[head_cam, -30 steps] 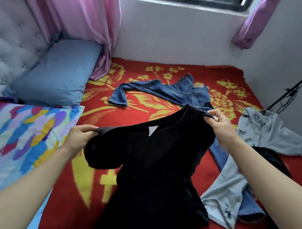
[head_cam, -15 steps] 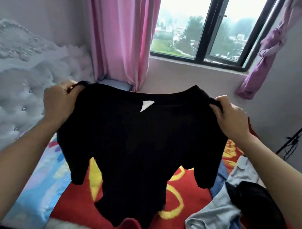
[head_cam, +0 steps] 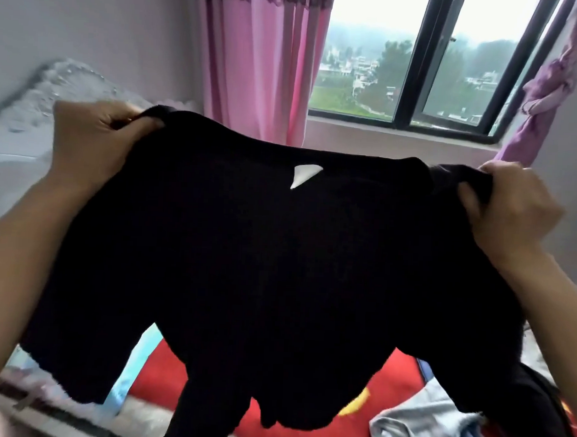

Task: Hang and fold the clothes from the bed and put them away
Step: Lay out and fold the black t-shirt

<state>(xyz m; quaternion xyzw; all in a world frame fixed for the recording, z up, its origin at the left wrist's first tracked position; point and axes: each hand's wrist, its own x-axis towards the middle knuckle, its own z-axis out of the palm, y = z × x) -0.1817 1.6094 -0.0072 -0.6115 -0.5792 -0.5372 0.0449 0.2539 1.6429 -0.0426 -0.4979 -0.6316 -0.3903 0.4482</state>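
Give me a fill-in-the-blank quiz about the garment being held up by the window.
The left hand and the right hand each grip a shoulder of a top coloured ____.
The small label at its neckline is ____.
The curtain hanging straight, left of the window, is ____.
The bed cover below is mostly ____.
Missing words: black, white, pink, red.

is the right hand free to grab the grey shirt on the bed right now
Probably not yet: the right hand grips one shoulder of the black top and must let go first. The grey shirt lies below it.
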